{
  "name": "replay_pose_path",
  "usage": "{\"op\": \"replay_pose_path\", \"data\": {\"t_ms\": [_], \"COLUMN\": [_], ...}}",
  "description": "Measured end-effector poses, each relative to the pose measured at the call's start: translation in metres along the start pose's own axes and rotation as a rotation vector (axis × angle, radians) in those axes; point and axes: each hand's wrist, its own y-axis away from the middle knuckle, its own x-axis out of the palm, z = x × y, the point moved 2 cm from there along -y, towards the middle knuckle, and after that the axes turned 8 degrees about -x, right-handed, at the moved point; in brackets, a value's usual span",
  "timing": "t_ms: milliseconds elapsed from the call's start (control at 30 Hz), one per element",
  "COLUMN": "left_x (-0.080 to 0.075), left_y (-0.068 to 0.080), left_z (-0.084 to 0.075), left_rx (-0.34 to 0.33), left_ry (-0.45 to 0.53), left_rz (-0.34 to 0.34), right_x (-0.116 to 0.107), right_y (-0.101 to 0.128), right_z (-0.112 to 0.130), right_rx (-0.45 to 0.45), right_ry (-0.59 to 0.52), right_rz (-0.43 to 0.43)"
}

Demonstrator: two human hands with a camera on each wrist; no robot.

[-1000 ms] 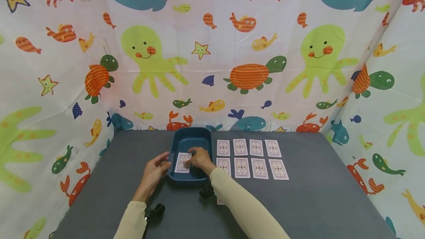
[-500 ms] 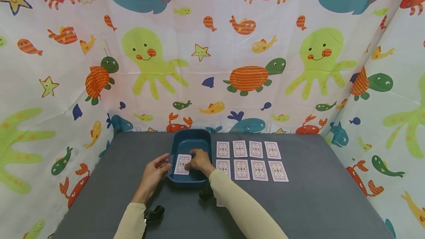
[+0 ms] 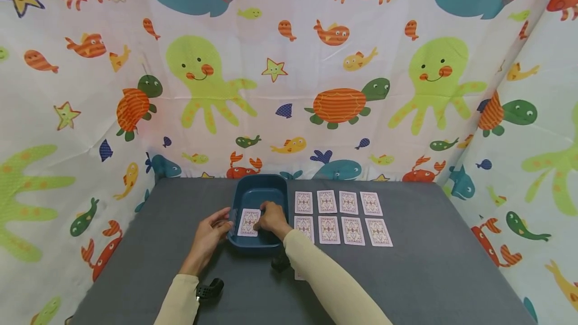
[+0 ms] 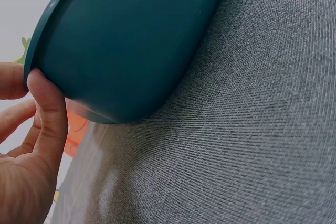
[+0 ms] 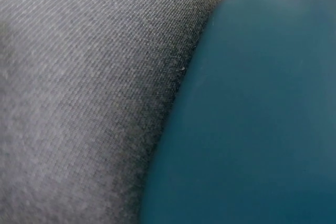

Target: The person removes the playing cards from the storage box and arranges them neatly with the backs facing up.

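Observation:
A dark blue plastic tray (image 3: 260,180) stands on the grey table, left of the rows of cards. My left hand (image 3: 211,232) pinches its left rim; the left wrist view shows the thumb (image 4: 48,98) against the outer wall. Inside the tray, toward its left side, a patterned playing card (image 3: 247,222) lies back up. My right hand (image 3: 272,218) reaches into the tray with bent fingers, holding the card at its right edge with the thumb over it. In the right wrist view the tray's wall (image 5: 252,103) hides the fingers.
Two rows of face-down cards (image 3: 328,229) lie to the right of the tray. One more card (image 3: 299,276) shows partly from under the right forearm. A sea-animal curtain (image 3: 289,109) hangs behind the grey table (image 3: 424,265).
My right thumb slides slightly right, covering less of the card. The left hand stays on the tray's rim, and the cards keep their places.

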Motion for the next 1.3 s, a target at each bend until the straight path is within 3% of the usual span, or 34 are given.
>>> {"op": "replay_pose_path", "data": {"t_ms": [733,1300], "left_x": [0.0012,0.0002], "left_y": [-0.0025,-0.0016], "left_z": [-0.0004,0.0005], "left_rx": [-0.021,0.0], "left_ry": [0.0,-0.001], "left_rz": [0.001,0.002], "right_x": [-0.0022,-0.0038], "right_y": [0.0019,0.0], "right_z": [0.0008,0.0017], "right_rx": [-0.037,-0.077], "right_ry": [0.018,-0.178], "right_rz": [0.019,-0.101]}}
